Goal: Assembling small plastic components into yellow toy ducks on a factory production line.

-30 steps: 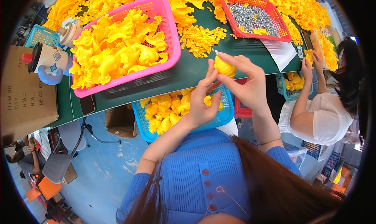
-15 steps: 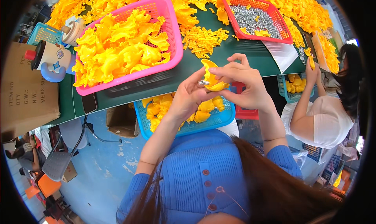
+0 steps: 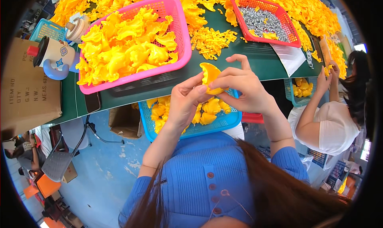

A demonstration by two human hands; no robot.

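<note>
A curved yellow plastic shell piece [image 3: 210, 71] is held up between my two hands, above the front edge of the table. My left hand [image 3: 186, 102] grips its lower left side, thumb against the fingers. With thumb and fingers closed, my right hand [image 3: 244, 88] pinches the lower right side, its index finger raised. Whatever sits inside the piece is hidden by my fingers. Below my hands, on my lap, rests a blue basket [image 3: 149, 129] with several rounded yellow pieces [image 3: 207, 111] in it.
A pink basket [image 3: 185, 36] of yellow shells stands on the green table [image 3: 155, 84]. Right of it are small yellow parts [image 3: 212, 42] and a red basket [image 3: 275, 41] of silver metal pieces. A phone [image 3: 93, 103] lies near the edge. At right sits a co-worker [image 3: 333, 124].
My hands have turned the yellow piece, so its curved side stands more upright. The silver pin seen beside it is now out of sight. The co-worker's hands have moved right.
</note>
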